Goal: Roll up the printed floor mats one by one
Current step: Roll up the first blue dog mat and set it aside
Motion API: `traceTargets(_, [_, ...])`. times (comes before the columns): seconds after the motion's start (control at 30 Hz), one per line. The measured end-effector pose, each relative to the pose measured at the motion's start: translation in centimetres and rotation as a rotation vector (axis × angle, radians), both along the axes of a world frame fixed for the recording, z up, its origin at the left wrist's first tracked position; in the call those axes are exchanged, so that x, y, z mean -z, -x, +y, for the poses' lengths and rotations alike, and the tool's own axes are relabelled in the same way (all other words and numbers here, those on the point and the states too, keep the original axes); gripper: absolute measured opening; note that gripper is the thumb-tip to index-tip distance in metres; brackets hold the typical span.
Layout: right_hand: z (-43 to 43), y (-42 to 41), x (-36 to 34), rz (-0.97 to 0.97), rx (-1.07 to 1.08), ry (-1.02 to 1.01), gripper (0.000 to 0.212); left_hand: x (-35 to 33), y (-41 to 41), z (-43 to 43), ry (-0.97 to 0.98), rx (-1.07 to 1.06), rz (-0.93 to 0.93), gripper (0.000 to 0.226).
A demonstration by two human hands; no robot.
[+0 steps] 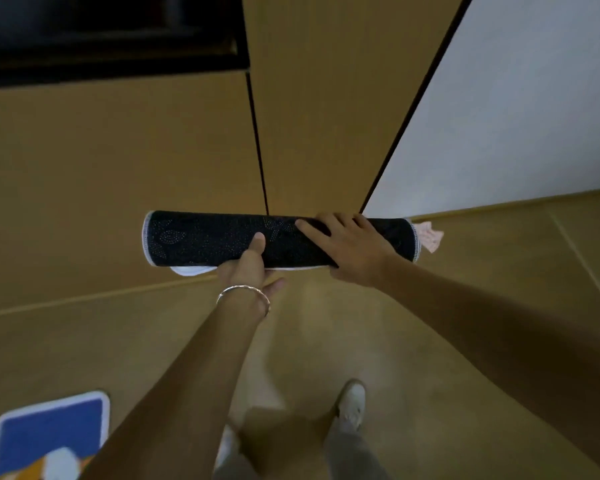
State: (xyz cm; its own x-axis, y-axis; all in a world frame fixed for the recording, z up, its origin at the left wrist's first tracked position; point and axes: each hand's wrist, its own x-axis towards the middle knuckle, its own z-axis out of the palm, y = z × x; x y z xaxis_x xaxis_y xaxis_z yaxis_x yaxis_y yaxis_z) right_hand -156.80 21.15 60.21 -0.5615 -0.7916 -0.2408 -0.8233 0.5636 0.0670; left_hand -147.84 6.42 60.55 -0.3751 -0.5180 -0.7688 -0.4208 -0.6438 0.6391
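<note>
A rolled-up dark mat (201, 239) with a dotted backing and white stitched edges is held level in front of me, above the floor. My left hand (248, 268) grips it from below near the middle, thumb up on the roll; a bracelet circles that wrist. My right hand (347, 245) lies over the roll's right half, fingers spread and curved around it. A bit of white edge hangs under the roll. A second mat (49, 434), flat, blue with a white border, lies on the floor at the lower left.
Wooden cabinet fronts (118, 168) stand right behind the roll, with a dark opening at the top left and a white wall (516, 116) at the right. A pink scrap (432, 237) shows past the roll's right end. My feet (352, 403) stand on tan floor below.
</note>
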Motion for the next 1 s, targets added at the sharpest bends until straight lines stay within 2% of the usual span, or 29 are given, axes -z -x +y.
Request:
traceTargets(0.2, [1.5, 4.1, 14.3, -0.006, 0.033, 0.05, 0.087, 14.0, 5.5, 0.9, -0.014, 0.019, -0.08, 0.036])
traceTargets(0.33, [1.5, 6.5, 26.4, 0.007, 0.027, 0.118, 0.088, 25.5, 7.7, 0.5, -0.024, 0.047, -0.089, 0.022])
traceTargets(0.47, [1.2, 7.9, 40.4, 0.032, 0.063, 0.202, 0.089, 38.5, 9.3, 0.0, -0.014, 0.034, -0.044, 0.043])
traceTargets(0.7, [0.4, 9.9, 61.1, 0.026, 0.071, 0.231, 0.088, 59.4, 11.2, -1.1, -0.052, 0.048, -0.022, 0.041])
traceTargets(0.87, [-0.9, 12.5, 71.2, 0.076, -0.02, 0.231, 0.087, 70.2, 11.9, -2.3, -0.107, -0.007, 0.004, 0.044])
traceTargets(1.0, [-1.6, 14.1, 75.5, 0.169, -0.133, 0.274, 0.078, 75.7, 11.8, -2.3, -0.151, -0.055, 0.015, 0.043])
